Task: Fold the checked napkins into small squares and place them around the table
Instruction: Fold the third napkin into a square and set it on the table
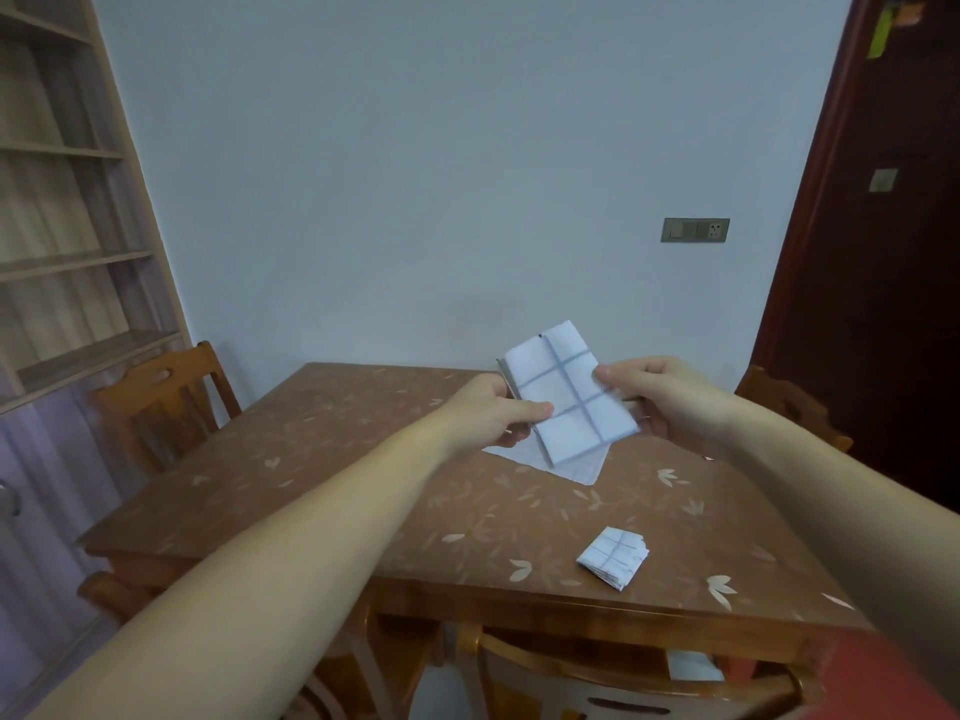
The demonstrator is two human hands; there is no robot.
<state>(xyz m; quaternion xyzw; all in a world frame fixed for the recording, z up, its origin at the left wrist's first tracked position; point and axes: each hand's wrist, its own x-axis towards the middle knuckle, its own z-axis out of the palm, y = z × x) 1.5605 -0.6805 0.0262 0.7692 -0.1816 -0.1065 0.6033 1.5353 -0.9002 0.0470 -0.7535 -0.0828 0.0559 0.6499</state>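
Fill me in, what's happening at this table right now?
A person is folding checked napkins. Both hands hold one napkin, folded into a long rectangle, above the table: the left hand pinches its left edge, the right hand its right edge. Under it another napkin lies flat on the table, apparently unfolded. One finished small square already sits near the table's front edge.

You face a plain pale blue wall (415, 174) carrying a switch-and-socket plate (695, 230). An empty wooden bookshelf (67, 200) stands at your left, a dark wooden door (872, 304) at your right. Wooden chairs (166, 397) ring the brown leaf-patterned desk (363, 459) under even, soft light.
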